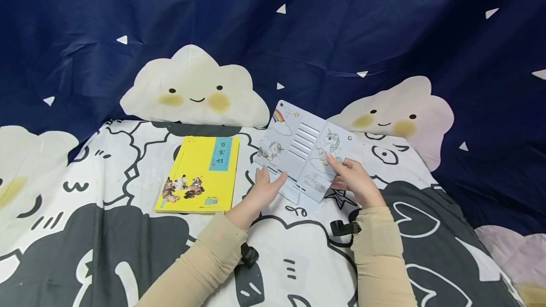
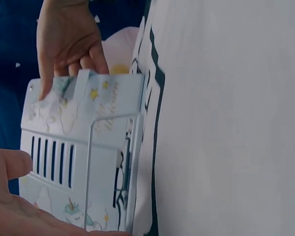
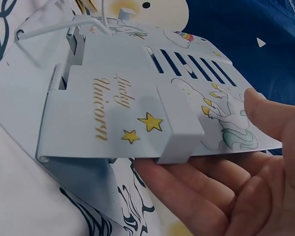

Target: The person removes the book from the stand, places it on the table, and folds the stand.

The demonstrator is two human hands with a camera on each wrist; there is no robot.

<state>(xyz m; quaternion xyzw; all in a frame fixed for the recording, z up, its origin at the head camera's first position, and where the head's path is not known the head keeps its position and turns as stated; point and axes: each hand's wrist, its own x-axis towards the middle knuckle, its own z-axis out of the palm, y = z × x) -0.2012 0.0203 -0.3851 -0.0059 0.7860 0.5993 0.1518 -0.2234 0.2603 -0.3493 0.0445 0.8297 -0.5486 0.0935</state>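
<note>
You had one stand (image 1: 311, 167) at your two hands, tilted above the sheet (image 1: 315, 250) and to the right of one yellow book (image 1: 200, 179). The stand's front showed two unicorns, one rainbow and five slots; the right wrist view showed two yellow stars beside the gold lettering, and one white block (image 3: 182, 123) on the edge nearest your fingers. A bent wire (image 2: 89, 167) stood across its lower part. You could not have told from these views whether its lower edge touched the sheet.

Your right hand (image 1: 359, 180) came in from the right, thumb on the printed face and fingers bent beneath: that grip was narrow, holding the stand by its right panel. Your left hand (image 1: 265, 192) reached up to the lower left edge, thumb and fingers spread apart; that grip was wide, and how much weight it bore could not be told. Both forearms angled inward in two tan sleeves, with one black clip (image 1: 249, 255) at the left wrist and another at the right. The book lay flat, well apart from your right hand.
</note>
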